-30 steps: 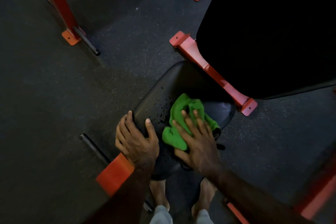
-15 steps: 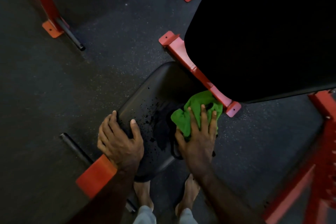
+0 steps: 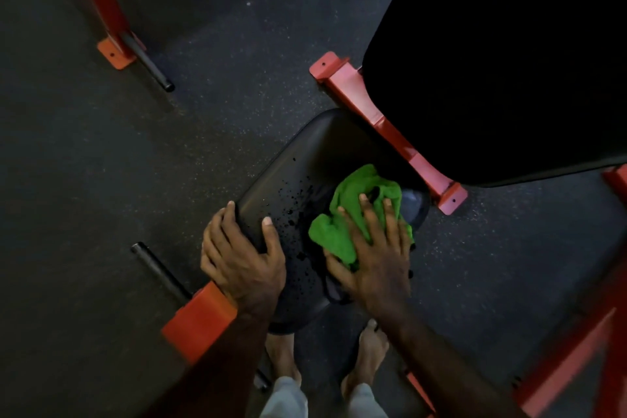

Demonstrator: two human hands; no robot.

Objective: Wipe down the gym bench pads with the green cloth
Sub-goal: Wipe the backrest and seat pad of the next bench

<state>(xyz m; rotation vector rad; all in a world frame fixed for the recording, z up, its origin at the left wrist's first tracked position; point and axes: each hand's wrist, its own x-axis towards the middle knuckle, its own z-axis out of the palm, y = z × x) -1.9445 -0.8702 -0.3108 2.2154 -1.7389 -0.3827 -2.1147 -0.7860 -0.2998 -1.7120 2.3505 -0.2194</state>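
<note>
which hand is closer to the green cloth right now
Right. The right hand presses flat on the green cloth on the seat pad; the left hand grips the pad's left edge, apart from the cloth.

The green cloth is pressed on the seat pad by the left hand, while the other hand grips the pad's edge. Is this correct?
Not quite. The head view shows the right hand pressing the green cloth on the seat pad; the left hand grips the edge.

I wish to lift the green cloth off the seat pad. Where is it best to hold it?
Probably the bunched fold at the green cloth's left end, pinched from above. It stands up loose and uncovered, while the right hand presses flat on the rest.
</note>
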